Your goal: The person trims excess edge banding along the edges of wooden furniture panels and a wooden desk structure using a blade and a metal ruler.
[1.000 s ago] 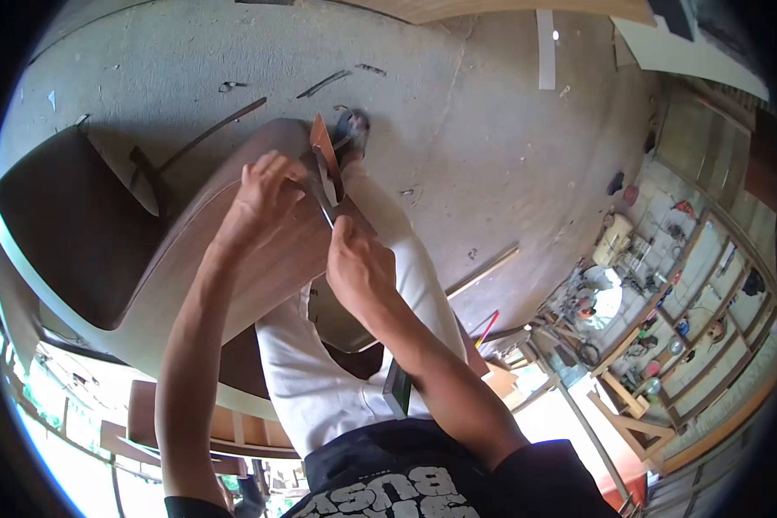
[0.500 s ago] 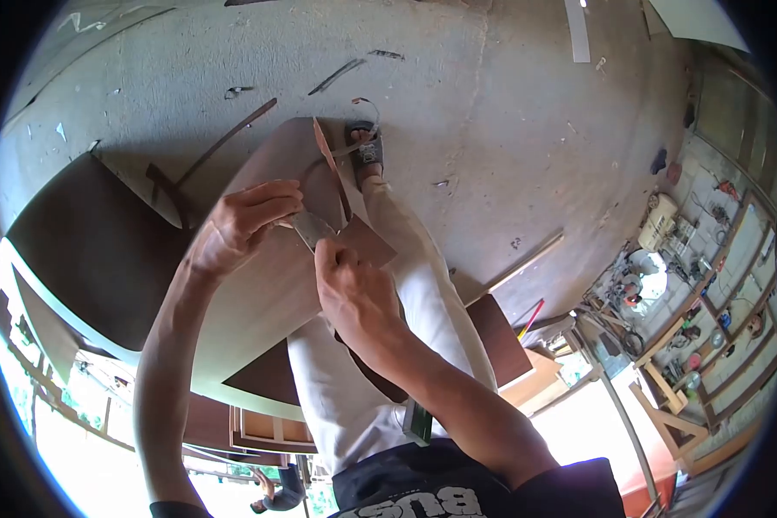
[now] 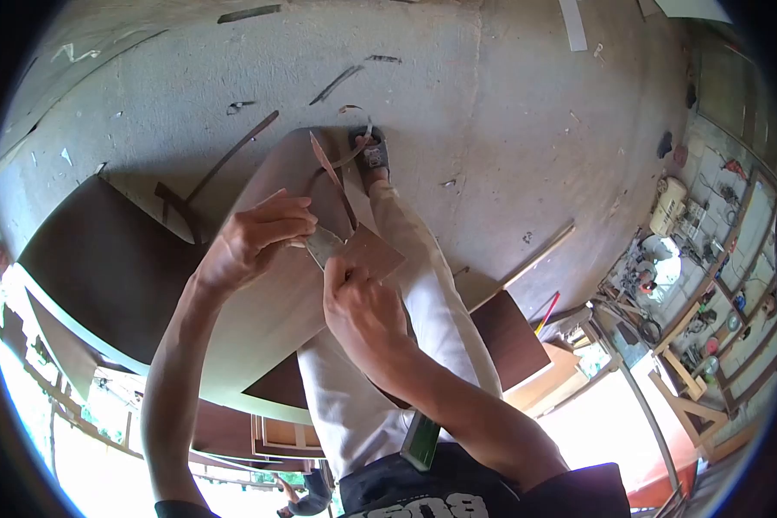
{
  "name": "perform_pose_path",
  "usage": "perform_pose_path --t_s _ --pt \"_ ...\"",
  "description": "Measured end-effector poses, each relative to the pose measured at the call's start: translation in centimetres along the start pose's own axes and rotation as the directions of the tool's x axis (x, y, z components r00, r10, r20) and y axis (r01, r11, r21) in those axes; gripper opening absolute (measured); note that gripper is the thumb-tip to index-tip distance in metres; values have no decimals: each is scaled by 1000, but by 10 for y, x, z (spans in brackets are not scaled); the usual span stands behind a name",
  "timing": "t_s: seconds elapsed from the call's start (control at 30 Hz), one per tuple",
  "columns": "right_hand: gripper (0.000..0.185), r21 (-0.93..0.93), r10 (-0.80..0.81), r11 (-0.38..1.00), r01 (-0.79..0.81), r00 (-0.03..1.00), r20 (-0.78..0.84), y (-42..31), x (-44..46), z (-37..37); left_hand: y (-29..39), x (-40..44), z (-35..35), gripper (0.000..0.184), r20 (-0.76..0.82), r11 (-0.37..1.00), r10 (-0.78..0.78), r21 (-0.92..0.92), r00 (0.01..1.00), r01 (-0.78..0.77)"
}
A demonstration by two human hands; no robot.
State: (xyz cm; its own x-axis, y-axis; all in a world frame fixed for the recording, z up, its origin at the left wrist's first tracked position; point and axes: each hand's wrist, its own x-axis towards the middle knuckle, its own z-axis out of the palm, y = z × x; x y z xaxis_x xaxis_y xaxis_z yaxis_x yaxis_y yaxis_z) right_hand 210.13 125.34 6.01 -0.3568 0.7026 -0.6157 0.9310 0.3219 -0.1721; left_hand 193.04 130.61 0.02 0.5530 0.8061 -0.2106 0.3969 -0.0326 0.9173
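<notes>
My left hand [image 3: 263,231] is closed on one end of a small, thin grey blade-like piece [image 3: 323,243]. The fingers of my right hand [image 3: 358,293] are closed at its other end. Beside the piece, a brown sheet flap [image 3: 378,252] sticks out next to my right hand, and a narrow torn strip [image 3: 332,177] rises from it. Below both hands lies a large curved brown panel [image 3: 268,302], over my leg. A green object [image 3: 420,440] rests at my waist.
A dark curved panel [image 3: 104,259] stands on the left. Scraps and a wooden stick [image 3: 540,255] lie on the floor [image 3: 492,112]. Wooden shelving [image 3: 725,345] with small items is at the right. Another person [image 3: 306,496] is at the bottom, in the background.
My hands have come together over the panel, and my left hand now holds the grey piece, which it did not clearly hold at first. The view has shifted slightly.
</notes>
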Motion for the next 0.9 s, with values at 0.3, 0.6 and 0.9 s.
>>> perform_pose_path --t_s 0.3,0.6,0.9 --pt "12 81 64 995 -63 998 -16 1 3 3 -1 10 4 18 39 999 44 23 998 -45" --pt "13 154 101 982 -109 993 62 0 -8 0 4 13 8 18 61 993 95 70 994 -99" --pt "12 161 153 975 -153 988 15 0 -3 11 0 12 10 21 62 997 44 65 997 -48"
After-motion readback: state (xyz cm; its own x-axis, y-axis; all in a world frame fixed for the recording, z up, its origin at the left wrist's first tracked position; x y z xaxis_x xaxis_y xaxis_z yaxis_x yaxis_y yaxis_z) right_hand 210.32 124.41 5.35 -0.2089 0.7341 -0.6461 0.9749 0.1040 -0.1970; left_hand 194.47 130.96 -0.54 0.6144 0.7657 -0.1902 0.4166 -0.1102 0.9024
